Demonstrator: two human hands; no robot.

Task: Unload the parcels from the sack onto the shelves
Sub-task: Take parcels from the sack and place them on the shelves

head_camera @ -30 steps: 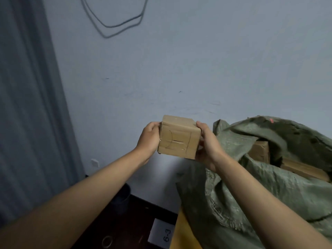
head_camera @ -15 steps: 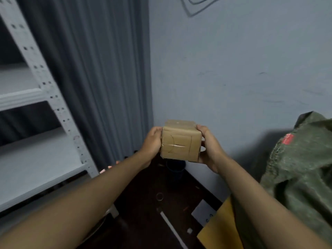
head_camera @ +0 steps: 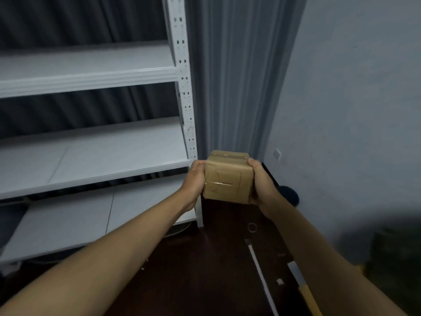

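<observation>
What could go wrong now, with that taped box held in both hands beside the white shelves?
1. The cardboard parcel looks wrapped in glossy tape; the left hand and right hand grip only its sides, so it might slip.
2. The shelf upright stands right beside the parcel; swinging leftward could knock it.
3. Strips and a ring litter the dark floor, possible tripping hazards.

One parcel [head_camera: 227, 176] at frame centre; two hands, left hand [head_camera: 194, 179] and right hand [head_camera: 262, 181]; three shelves [head_camera: 91, 74] at left.

We see the shelves [head_camera: 91, 153] at the left, the curtain [head_camera: 237, 76] behind them, the wall [head_camera: 355, 110] at the right, and the parcel [head_camera: 227, 179] between both hands, before the shelf post [head_camera: 184, 87].
</observation>
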